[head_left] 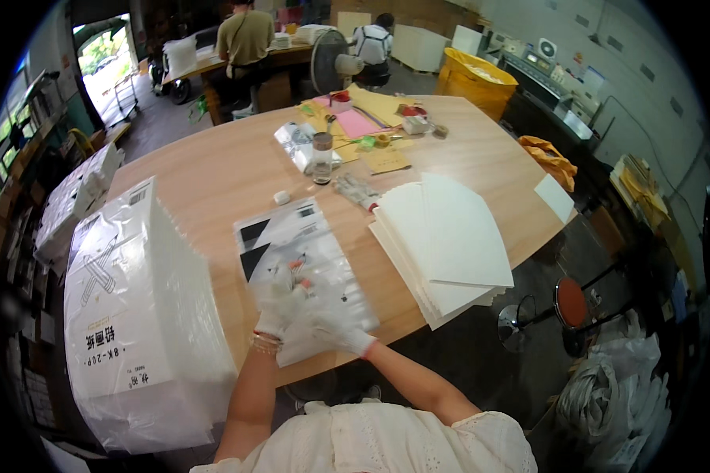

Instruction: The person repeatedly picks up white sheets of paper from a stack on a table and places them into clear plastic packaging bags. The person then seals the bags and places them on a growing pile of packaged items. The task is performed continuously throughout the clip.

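Note:
Both my hands wear white gloves and are smeared by motion over a clear plastic bag [312, 236] with black printed patches, lying flat in front of me. My left hand [280, 303] is above the bag's middle, with orange-pink spots near its fingers. Beside it on the right, my right hand [341, 333] is low over the bag's near part. Blur hides how the fingers of either hand are set and whether they grip the plastic. A fanned stack of white paper sheets [457, 229] lies to the right of the bag.
A tall stack of plastic-wrapped paper packs [126, 307] stands at the left. Farther back are a loose glove [356, 191], a glass jar [322, 162], tape rolls [382, 140] and coloured papers [359, 122]. A red stool [570, 302] stands beyond the right edge. Two people work behind.

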### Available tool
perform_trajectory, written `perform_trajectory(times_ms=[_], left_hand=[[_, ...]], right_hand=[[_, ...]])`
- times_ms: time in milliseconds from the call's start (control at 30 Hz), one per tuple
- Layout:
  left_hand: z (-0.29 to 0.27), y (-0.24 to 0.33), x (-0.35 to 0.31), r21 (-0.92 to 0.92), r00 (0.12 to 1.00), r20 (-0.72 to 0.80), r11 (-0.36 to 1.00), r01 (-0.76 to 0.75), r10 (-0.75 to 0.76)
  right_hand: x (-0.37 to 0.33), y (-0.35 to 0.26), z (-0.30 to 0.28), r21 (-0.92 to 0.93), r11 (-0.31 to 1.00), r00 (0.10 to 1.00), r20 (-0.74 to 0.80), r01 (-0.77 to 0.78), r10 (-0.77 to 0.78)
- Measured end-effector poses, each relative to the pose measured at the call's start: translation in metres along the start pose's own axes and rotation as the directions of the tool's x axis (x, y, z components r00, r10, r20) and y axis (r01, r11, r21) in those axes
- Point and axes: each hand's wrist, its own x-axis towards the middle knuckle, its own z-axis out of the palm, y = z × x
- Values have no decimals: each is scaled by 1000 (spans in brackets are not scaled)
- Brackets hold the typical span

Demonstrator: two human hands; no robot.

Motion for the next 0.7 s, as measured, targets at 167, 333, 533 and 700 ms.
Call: perform_trajectory(times_ms=[167,333,533,700], left_hand=[[2,13,-37,650,914,-97,721,-241,394],[17,19,-67,217,865,-380,941,-260,327],[83,26,-96,-139,980,194,988,73,-46],[134,12,-92,-609,601,769,36,793,-218]], right_hand=[[-72,-21,-189,-407,837,863,-485,-365,141],[-102,35,-231,-797,397,853,-518,-454,-62],[-92,24,-271,-514,471,697,-522,-717,491],[-137,-67,-178,-892,-372,945,-150,-256,-291]])
